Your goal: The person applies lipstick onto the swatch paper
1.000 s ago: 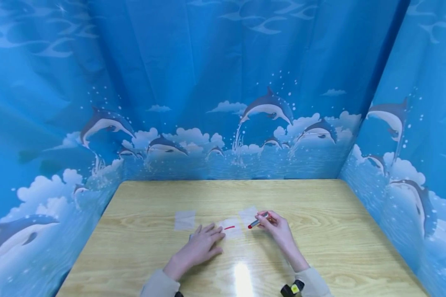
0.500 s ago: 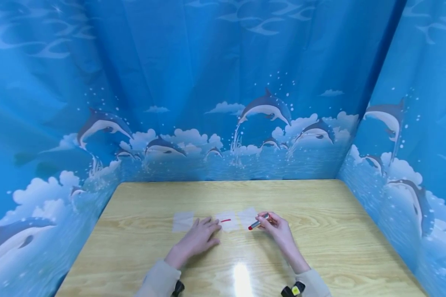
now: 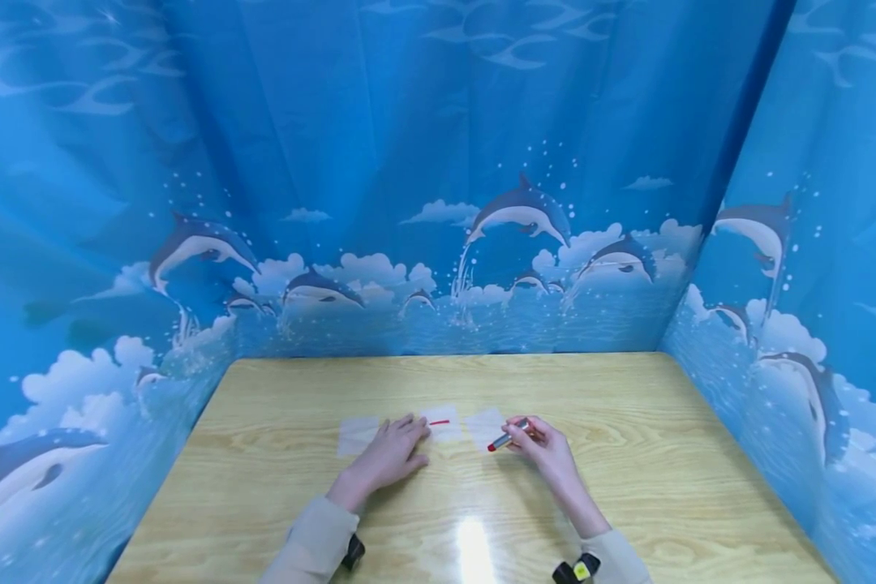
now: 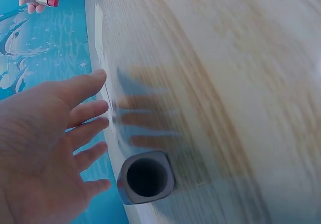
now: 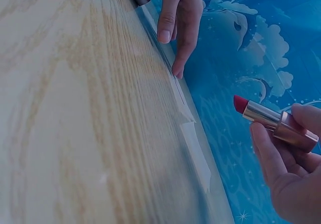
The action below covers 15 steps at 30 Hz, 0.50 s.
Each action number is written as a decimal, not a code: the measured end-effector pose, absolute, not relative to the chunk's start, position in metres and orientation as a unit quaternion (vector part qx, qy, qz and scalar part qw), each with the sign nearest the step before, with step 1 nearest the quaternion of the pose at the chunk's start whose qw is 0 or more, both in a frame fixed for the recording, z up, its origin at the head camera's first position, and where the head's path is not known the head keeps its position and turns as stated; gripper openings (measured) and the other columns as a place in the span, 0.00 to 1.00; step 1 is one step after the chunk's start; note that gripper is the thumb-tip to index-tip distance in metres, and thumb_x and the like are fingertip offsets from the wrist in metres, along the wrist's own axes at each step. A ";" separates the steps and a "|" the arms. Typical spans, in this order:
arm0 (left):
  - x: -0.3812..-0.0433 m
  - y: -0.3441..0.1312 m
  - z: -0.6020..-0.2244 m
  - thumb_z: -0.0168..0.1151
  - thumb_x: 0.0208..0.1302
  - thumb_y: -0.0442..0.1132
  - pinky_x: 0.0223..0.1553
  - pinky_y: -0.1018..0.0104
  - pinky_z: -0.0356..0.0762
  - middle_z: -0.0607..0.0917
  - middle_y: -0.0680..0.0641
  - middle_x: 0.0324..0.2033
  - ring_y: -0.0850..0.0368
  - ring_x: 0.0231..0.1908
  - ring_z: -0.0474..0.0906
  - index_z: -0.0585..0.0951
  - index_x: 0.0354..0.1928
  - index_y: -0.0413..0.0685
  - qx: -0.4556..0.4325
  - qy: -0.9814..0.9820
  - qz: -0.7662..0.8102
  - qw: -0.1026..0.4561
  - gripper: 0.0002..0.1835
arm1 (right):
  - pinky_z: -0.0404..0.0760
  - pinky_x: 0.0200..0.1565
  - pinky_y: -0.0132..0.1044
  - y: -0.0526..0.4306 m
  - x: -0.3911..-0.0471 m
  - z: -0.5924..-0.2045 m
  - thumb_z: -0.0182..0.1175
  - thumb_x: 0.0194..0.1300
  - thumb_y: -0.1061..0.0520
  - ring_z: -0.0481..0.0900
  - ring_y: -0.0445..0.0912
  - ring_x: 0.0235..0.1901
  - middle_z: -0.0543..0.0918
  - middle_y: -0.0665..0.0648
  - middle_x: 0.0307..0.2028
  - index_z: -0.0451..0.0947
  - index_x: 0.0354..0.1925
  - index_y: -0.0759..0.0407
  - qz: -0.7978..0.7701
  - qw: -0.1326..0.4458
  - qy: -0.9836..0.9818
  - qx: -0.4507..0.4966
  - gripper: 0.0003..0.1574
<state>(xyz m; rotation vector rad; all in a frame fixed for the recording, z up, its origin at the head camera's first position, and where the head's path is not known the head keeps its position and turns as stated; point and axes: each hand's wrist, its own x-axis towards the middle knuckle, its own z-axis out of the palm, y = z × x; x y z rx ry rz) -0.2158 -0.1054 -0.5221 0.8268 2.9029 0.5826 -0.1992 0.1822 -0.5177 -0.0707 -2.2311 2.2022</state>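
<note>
My right hand [image 3: 543,446] pinches an uncapped lipstick [image 5: 273,122], its red tip pointing left, above the table by the right-hand paper square [image 3: 485,428]. Flat on the table lies the middle paper square [image 3: 448,434], marked with a short red stroke [image 3: 440,422]. At this square's left edge, the extended fingers of my left hand [image 3: 385,460] rest with the palm down. A third paper square [image 3: 356,436] is partly covered by that hand. The dark lipstick cap [image 4: 146,178] stands beside the left hand in the left wrist view, its hollow end facing the camera; the head view hides it.
The wood-grain table [image 3: 591,487] reaches back to a blue dolphin-print curtain [image 3: 409,162] that rises on three sides. A bright light reflection [image 3: 474,547] shows near the front. Dark straps with devices [image 3: 577,570] sit at both wrists.
My left hand has slid the middle paper square away from me, roughly level with the other two. The right hand stays in place with the lipstick.
</note>
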 end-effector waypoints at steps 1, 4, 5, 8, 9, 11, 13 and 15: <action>-0.216 -0.105 -0.522 0.64 0.70 0.44 0.71 0.28 0.52 0.71 0.37 0.70 0.35 0.72 0.62 0.75 0.65 0.39 0.267 0.944 0.189 0.032 0.26 | 0.87 0.49 0.35 0.182 -0.199 -0.518 0.66 0.69 0.58 0.86 0.42 0.43 0.85 0.65 0.48 0.79 0.52 0.73 0.702 0.004 -0.712 -0.022 0.21; -0.215 -0.104 -0.520 0.63 0.71 0.45 0.72 0.29 0.52 0.70 0.38 0.71 0.36 0.73 0.60 0.74 0.68 0.39 0.263 0.946 0.187 0.026 0.27 | 0.87 0.49 0.35 0.184 -0.199 -0.518 0.67 0.68 0.57 0.86 0.42 0.43 0.85 0.64 0.47 0.80 0.51 0.73 0.702 0.007 -0.712 -0.024 0.20; -0.214 -0.103 -0.519 0.62 0.72 0.45 0.72 0.29 0.52 0.70 0.38 0.72 0.36 0.73 0.60 0.73 0.68 0.40 0.264 0.946 0.186 0.023 0.28 | 0.87 0.49 0.35 0.185 -0.199 -0.518 0.67 0.68 0.57 0.86 0.42 0.43 0.85 0.63 0.47 0.80 0.51 0.72 0.702 0.009 -0.711 -0.025 0.20; -0.212 -0.100 -0.518 0.60 0.73 0.47 0.71 0.29 0.53 0.69 0.38 0.72 0.36 0.73 0.60 0.72 0.70 0.42 0.273 0.945 0.181 0.013 0.28 | 0.87 0.48 0.35 0.186 -0.199 -0.518 0.67 0.68 0.58 0.86 0.42 0.43 0.85 0.63 0.47 0.80 0.51 0.73 0.704 0.014 -0.709 -0.025 0.20; -0.211 -0.098 -0.518 0.60 0.73 0.47 0.71 0.29 0.54 0.69 0.39 0.72 0.36 0.73 0.61 0.72 0.70 0.42 0.276 0.944 0.180 0.010 0.28 | 0.87 0.48 0.36 0.187 -0.198 -0.517 0.66 0.69 0.59 0.86 0.42 0.43 0.85 0.63 0.47 0.79 0.51 0.73 0.704 0.016 -0.710 -0.022 0.20; -0.209 -0.096 -0.518 0.60 0.73 0.48 0.71 0.30 0.55 0.70 0.39 0.71 0.37 0.73 0.61 0.72 0.70 0.42 0.281 0.943 0.177 0.004 0.28 | 0.87 0.48 0.36 0.188 -0.197 -0.516 0.66 0.69 0.60 0.86 0.42 0.43 0.85 0.64 0.47 0.79 0.52 0.74 0.705 0.017 -0.709 -0.018 0.20; -0.207 -0.093 -0.518 0.60 0.73 0.47 0.71 0.31 0.57 0.71 0.39 0.71 0.37 0.72 0.62 0.72 0.70 0.41 0.284 0.943 0.175 0.000 0.28 | 0.87 0.48 0.36 0.188 -0.196 -0.515 0.65 0.69 0.61 0.86 0.41 0.43 0.85 0.64 0.47 0.78 0.52 0.74 0.708 0.016 -0.706 -0.016 0.19; -0.204 -0.089 -0.518 0.60 0.73 0.46 0.71 0.32 0.57 0.71 0.40 0.70 0.38 0.72 0.63 0.72 0.69 0.40 0.285 0.943 0.175 -0.002 0.28 | 0.87 0.49 0.36 0.188 -0.196 -0.514 0.64 0.70 0.61 0.85 0.41 0.44 0.85 0.65 0.48 0.78 0.53 0.76 0.708 0.016 -0.706 -0.013 0.20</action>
